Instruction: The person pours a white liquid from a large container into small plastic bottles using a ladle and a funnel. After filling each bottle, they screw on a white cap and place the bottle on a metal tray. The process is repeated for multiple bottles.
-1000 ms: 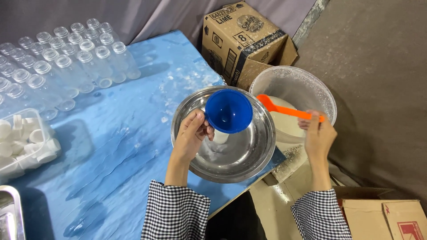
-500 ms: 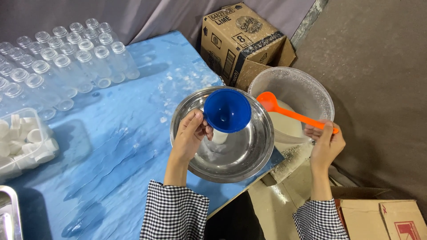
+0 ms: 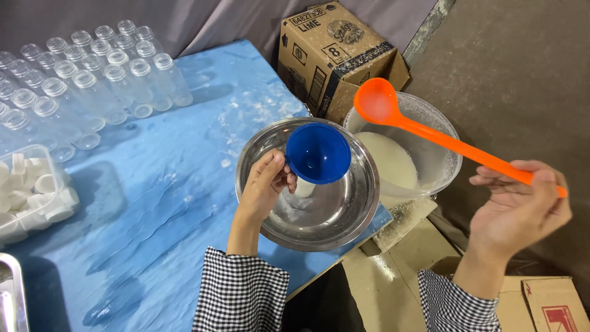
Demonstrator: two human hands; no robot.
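Note:
My left hand (image 3: 265,186) grips a small white bottle (image 3: 302,187) topped by a blue funnel (image 3: 318,153), both standing inside a shiny steel bowl (image 3: 344,221) at the edge of the blue table (image 3: 153,184). My right hand (image 3: 519,209) holds the handle of an orange ladle (image 3: 424,129), raised so its scoop hangs over the rim of a clear plastic tub (image 3: 439,132). The tub holds a white liquid (image 3: 387,160). The ladle's scoop looks empty, with a wet film inside.
Several empty clear bottles (image 3: 92,74) stand in rows at the table's far left. A clear box of white caps (image 3: 31,193) sits at the left edge, a metal tray (image 3: 9,295) below it. Cardboard boxes (image 3: 335,52) (image 3: 541,304) stand behind the tub and at lower right.
My right hand has lifted and swung the ladle out to the right, its scoop rising from the tub. My left hand stays on the bottle and funnel.

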